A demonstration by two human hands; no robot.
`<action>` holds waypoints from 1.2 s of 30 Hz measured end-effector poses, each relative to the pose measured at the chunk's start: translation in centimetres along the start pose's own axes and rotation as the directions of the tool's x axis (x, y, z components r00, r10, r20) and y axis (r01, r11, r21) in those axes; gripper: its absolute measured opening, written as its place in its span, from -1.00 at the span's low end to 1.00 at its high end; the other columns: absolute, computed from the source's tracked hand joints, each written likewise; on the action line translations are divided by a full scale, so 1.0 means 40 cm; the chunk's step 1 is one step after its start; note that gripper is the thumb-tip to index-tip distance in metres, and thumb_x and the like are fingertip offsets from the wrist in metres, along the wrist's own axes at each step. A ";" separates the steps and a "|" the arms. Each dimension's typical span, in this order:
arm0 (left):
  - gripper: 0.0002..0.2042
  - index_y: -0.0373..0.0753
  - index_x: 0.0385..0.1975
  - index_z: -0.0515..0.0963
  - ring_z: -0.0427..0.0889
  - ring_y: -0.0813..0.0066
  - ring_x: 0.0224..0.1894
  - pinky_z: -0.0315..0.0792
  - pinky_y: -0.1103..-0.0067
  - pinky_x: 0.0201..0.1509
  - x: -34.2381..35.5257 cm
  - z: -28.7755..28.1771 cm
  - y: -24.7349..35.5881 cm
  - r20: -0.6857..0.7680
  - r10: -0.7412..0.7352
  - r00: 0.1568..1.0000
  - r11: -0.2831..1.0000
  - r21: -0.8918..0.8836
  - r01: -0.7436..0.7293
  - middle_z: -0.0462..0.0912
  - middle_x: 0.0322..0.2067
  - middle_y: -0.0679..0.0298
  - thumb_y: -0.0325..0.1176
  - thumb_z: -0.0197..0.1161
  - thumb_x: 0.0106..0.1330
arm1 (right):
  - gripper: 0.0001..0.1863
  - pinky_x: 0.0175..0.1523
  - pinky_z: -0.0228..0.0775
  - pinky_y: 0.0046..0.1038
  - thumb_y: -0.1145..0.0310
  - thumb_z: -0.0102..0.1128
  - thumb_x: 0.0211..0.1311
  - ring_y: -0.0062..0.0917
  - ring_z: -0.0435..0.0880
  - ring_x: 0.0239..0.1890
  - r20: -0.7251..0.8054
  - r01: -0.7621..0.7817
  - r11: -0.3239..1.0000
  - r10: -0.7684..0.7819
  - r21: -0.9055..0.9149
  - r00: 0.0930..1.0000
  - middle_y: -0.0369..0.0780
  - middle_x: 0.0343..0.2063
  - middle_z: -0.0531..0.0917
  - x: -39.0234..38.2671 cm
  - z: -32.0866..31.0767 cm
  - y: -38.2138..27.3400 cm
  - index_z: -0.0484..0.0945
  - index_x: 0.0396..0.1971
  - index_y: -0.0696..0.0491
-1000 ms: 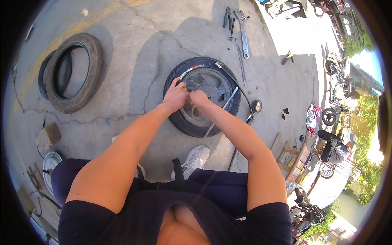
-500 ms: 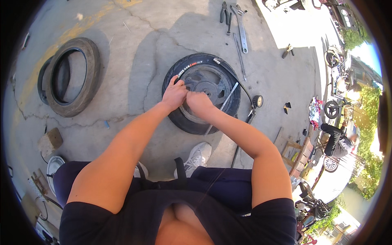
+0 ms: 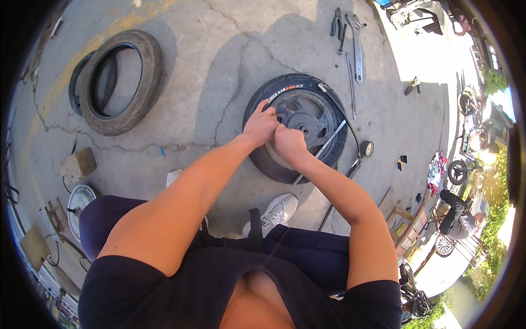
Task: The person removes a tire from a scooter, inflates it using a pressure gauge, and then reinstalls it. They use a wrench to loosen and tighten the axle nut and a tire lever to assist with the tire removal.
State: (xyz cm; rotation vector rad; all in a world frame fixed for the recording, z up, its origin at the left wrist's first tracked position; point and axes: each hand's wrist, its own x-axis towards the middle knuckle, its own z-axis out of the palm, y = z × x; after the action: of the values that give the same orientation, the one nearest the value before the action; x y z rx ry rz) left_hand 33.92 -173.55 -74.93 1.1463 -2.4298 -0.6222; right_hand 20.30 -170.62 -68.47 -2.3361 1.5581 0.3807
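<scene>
A black tyre [image 3: 336, 93] on a grey spoked rim [image 3: 315, 109] lies flat in front of me. My left hand [image 3: 260, 126] has curled fingers at the left side of the tyre, gripping around its inner edge. Just right of it and touching it, my right hand [image 3: 289, 141] is closed over the rim's left part; what is pinched in it is hidden. A silver bar [image 3: 322, 149] lies across the wheel's right side. A black hose [image 3: 350, 124] runs from its chuck at the tyre's top to a round gauge [image 3: 367, 148] beside the wheel.
Two loose tyres [image 3: 143, 109] lie at the left, above a concrete block [image 3: 78, 164]. Pliers [image 3: 336, 24], a large wrench [image 3: 358, 55] and a long bar [image 3: 351, 93] lie beyond the wheel. Parked bikes [image 3: 456, 172] and a person in dark clothes [image 3: 455, 216] are at the right.
The view has shifted, so the wheel and floor items sit further right in frame. My hands stay together at the rim's left side, with only slight movement of the fingers.
</scene>
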 end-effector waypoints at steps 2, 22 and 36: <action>-0.94 -0.05 -0.64 0.58 0.49 0.52 -0.13 0.00 0.23 0.47 0.000 0.007 -0.003 -0.011 0.002 1.000 1.000 0.003 -0.002 0.55 -0.55 0.47 -0.39 0.22 0.00 | -0.92 -0.39 0.58 -0.27 0.48 0.06 0.11 -0.25 0.74 -0.47 0.017 -0.036 0.998 0.035 0.053 0.999 -0.06 -0.49 0.68 0.002 -0.003 -0.002 0.52 -0.42 0.14; -0.92 -0.07 -0.53 0.64 0.48 0.53 -0.07 -0.04 0.25 0.48 0.000 0.005 -0.003 -0.053 -0.029 0.998 0.999 -0.028 0.027 0.60 -0.45 0.46 -0.37 0.19 0.11 | -0.88 -0.23 0.52 -0.23 0.41 0.19 0.07 -0.22 0.69 -0.39 -0.110 0.119 0.993 -0.116 0.022 0.987 -0.07 -0.50 0.65 0.065 -0.125 0.048 0.53 -0.42 0.14; -0.88 -0.15 -0.36 0.65 0.45 0.48 0.04 -0.04 0.18 0.46 -0.019 -0.018 -0.015 0.071 0.056 0.996 0.998 0.035 -0.059 0.58 -0.43 0.41 -0.40 0.22 0.14 | -0.61 0.00 0.45 -0.16 0.24 0.25 0.20 -0.08 0.64 -0.12 -0.270 -0.202 0.862 0.355 0.464 0.895 0.02 -0.22 0.67 0.289 -0.073 0.406 0.54 -0.05 0.16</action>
State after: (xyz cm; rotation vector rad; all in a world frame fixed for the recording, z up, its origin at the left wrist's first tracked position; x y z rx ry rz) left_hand 35.12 -173.44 -74.76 1.0814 -2.5341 -0.6117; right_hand 9.76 -187.43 -71.94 -1.9020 1.9242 -0.3150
